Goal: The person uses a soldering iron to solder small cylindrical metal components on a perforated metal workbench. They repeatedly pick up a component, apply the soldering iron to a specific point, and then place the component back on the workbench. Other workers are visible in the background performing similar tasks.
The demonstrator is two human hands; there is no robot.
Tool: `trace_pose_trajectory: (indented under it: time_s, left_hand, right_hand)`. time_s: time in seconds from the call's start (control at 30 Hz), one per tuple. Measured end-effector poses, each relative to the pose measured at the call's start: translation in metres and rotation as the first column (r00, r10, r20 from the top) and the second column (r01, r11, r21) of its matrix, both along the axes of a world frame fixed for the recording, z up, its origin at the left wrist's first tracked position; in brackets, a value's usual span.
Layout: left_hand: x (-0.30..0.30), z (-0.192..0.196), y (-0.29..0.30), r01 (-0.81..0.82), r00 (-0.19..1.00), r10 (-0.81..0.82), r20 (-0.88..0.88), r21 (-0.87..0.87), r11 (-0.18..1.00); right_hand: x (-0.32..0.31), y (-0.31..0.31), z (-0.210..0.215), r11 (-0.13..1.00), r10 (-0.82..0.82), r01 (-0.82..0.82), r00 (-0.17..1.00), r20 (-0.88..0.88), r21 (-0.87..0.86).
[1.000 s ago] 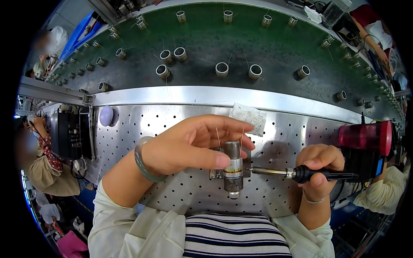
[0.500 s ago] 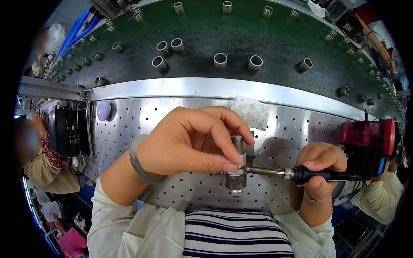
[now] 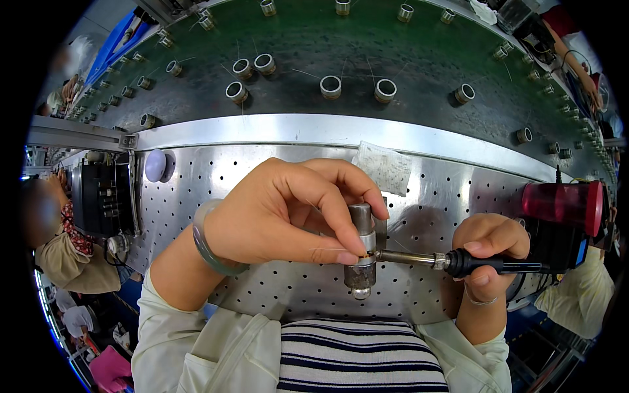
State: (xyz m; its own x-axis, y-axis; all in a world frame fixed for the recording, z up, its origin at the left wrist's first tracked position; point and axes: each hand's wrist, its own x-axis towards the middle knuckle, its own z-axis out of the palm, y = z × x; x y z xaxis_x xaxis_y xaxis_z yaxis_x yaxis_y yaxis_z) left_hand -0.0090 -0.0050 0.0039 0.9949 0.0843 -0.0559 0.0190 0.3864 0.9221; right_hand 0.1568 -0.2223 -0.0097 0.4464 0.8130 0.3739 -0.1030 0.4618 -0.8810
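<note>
Head view: left hand (image 3: 282, 216) has closed in over the cylinder (image 3: 361, 252) since a second ago, fingertips now pinching a thin wire at its side, so the joint looks lined up for soldering. Right hand (image 3: 488, 245) is wrapped around the iron (image 3: 458, 262), tip touching the cylinder. Cylinder sits centre frame on the perforated worktop (image 3: 262, 170), long axis vertical, top toward the upper frame; the iron lies horizontal, pointing left.
</note>
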Motion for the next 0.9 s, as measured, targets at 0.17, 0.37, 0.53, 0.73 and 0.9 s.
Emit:
trace_pose_trajectory:
  time_s: [0.17,0.37,0.53,0.73,0.9]
  left_hand:
    - [0.003,0.000,0.002,0.049,0.999,-0.050,-0.021,-0.060,0.997]
    - [0.004,0.005,0.002,0.100,0.989,-0.111,-0.099,-0.108,0.989]
    - [0.004,-0.001,-0.001,0.061,0.996,-0.070,-0.057,-0.146,0.987]
    - [0.005,0.001,-0.001,0.063,0.995,-0.073,-0.065,-0.151,0.986]
    - [0.005,0.009,0.000,0.077,0.983,-0.104,-0.154,-0.172,0.982]
  right_hand:
    - [0.001,-0.001,-0.002,1.000,-0.004,0.004,1.000,0.024,0.007]
    - [0.008,0.002,-0.004,0.995,0.062,-0.073,0.986,0.153,0.068]
    - [0.014,0.005,-0.005,0.985,0.106,-0.130,0.973,0.207,0.109]
    - [0.014,0.005,-0.005,0.984,0.104,-0.134,0.968,0.230,0.118]
    - [0.014,0.004,-0.005,0.986,0.096,-0.126,0.965,0.245,0.109]
